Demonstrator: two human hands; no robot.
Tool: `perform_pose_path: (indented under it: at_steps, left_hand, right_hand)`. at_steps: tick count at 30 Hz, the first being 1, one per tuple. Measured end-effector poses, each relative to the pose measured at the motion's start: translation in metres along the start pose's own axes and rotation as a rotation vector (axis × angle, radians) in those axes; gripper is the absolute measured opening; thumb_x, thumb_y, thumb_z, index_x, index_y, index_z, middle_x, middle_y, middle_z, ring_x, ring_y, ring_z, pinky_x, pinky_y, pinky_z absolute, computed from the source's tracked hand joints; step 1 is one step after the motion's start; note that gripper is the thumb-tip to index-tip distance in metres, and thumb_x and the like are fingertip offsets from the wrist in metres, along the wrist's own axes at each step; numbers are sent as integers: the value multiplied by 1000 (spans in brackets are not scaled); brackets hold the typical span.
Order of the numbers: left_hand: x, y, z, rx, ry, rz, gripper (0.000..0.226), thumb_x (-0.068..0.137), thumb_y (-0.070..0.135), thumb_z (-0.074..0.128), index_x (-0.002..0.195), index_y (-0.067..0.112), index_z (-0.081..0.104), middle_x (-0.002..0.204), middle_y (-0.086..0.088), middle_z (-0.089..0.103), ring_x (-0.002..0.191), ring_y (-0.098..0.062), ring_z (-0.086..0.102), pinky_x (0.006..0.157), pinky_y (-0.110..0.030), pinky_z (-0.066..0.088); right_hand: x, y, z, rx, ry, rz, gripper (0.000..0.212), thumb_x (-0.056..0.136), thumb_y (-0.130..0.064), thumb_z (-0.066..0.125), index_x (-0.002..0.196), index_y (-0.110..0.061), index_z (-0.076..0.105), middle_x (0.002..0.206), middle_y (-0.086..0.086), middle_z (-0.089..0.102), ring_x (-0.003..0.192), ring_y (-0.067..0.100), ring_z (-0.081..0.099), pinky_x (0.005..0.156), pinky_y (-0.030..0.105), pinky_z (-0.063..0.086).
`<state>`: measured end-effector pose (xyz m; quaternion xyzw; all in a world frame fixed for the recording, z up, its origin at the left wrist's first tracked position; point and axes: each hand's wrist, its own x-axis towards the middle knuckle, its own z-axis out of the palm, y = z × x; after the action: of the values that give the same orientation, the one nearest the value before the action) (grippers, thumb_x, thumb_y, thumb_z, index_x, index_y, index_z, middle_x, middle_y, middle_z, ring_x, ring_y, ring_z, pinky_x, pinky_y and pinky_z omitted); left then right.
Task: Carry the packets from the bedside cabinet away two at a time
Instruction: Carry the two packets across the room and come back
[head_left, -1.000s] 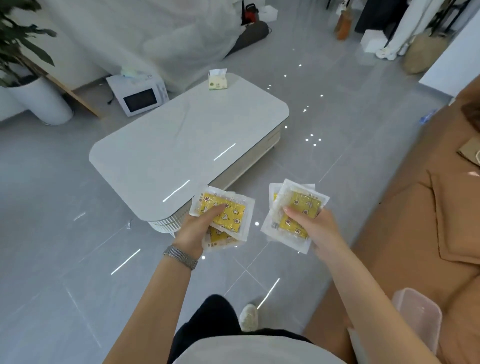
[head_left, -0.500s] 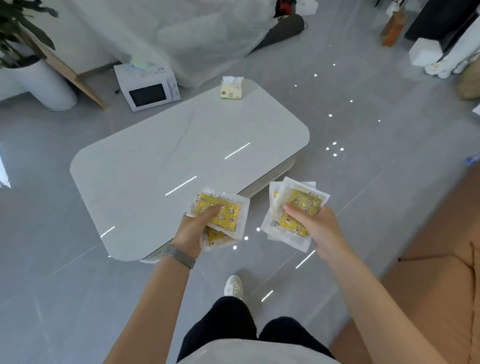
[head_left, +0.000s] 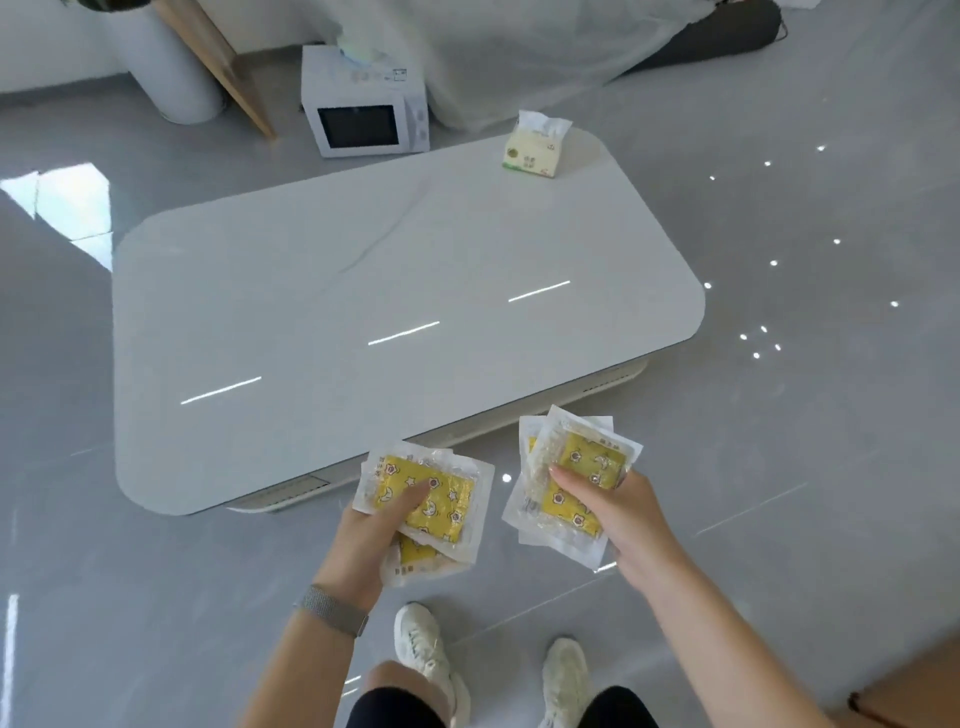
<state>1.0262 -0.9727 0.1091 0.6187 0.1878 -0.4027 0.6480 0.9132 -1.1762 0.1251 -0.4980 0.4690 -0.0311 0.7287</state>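
two pairs: we carry two packets in each hand, at the near edge of the white coffee table (head_left: 405, 291).
left hand (head_left: 371, 530): thumb pinches its yellow packets (head_left: 441, 499).
right hand (head_left: 618, 512): curled round its packets (head_left: 571, 483).
handling: light, slick film, likely slippery; we pinch mid-face.

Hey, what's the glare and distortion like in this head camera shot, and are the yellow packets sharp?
Head view: bright streaks of glare cross the glossy white coffee table and pinpoint reflections dot the grey tiled floor; wide-angle bending curves the table edges; the yellow star-print packets in the left hand and right hand look reasonably sharp, their small print unreadable.
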Motion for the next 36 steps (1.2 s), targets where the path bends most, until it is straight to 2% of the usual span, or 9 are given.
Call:
perform_pose_path:
  at_steps: [7,11,14,16,20,26,30,34,36]
  left_hand:
    - [110,-80,2,97,32,3,16,86,9,68,102,8,67,94,-16,75,82,-34,73,68,-45,61]
    - [183,-102,-8,222,-15,89,16,85,16,72,100,10,69,93,-12,76,83,-32,74,75,-46,59]
    - [231,-109,-16,309,-71,129,28,78,23,80,101,11,69,95,-13,76,86,-33,73,77,-47,59]
    - [255,-119,-24,379,-103,141,21,84,20,74,102,11,69,94,-12,76,85,-33,73,75,-45,60]
    - [283,-145,-46,362,-50,145,22,86,19,71,106,8,69,92,-13,76,80,-31,74,71,-42,60]
    - [274,-165,-71,417,-32,140,21,85,24,72,100,8,74,92,-12,76,85,-32,74,79,-46,59]
    - [262,-159,-73,403,-24,179,20,86,25,71,99,10,74,90,-11,76,83,-31,74,80,-48,59]
    - [253,-153,-65,408,9,225,19,86,26,70,97,12,75,88,-9,77,81,-30,74,77,-46,60]
    - [250,-153,-62,392,11,241,18,85,27,70,96,13,75,88,-10,77,81,-31,74,79,-47,59]
  right_hand:
    - [139,89,-9,-25,-111,23,24,77,-13,78,100,-9,71,92,6,76,84,20,74,66,28,59]
    - [214,147,-2,-71,-158,-11,20,78,-13,79,97,-9,72,92,8,76,83,21,74,65,29,58]
    - [262,175,7,-79,-189,-53,19,78,-14,78,95,-9,73,91,8,76,82,22,74,64,29,57]
    - [288,192,15,-98,-230,-95,21,78,-14,79,97,-8,72,91,8,76,82,22,74,64,29,58]
    - [331,221,27,-131,-286,-152,25,77,-15,79,100,-8,71,92,8,76,85,22,74,72,32,59]
    - [363,262,44,-203,-359,-188,27,77,-14,80,102,-5,71,96,13,75,91,29,73,84,44,58]
    - [380,275,61,-404,-274,-328,19,74,-14,83,91,-11,73,84,4,76,76,16,73,63,26,56]
    - [408,282,70,-791,-205,-561,32,69,-31,83,96,-28,67,85,-13,71,77,-1,66,62,16,46]
    - [413,285,72,-880,-196,-593,37,68,-38,80,101,-30,64,90,-16,67,80,1,64,60,18,42]
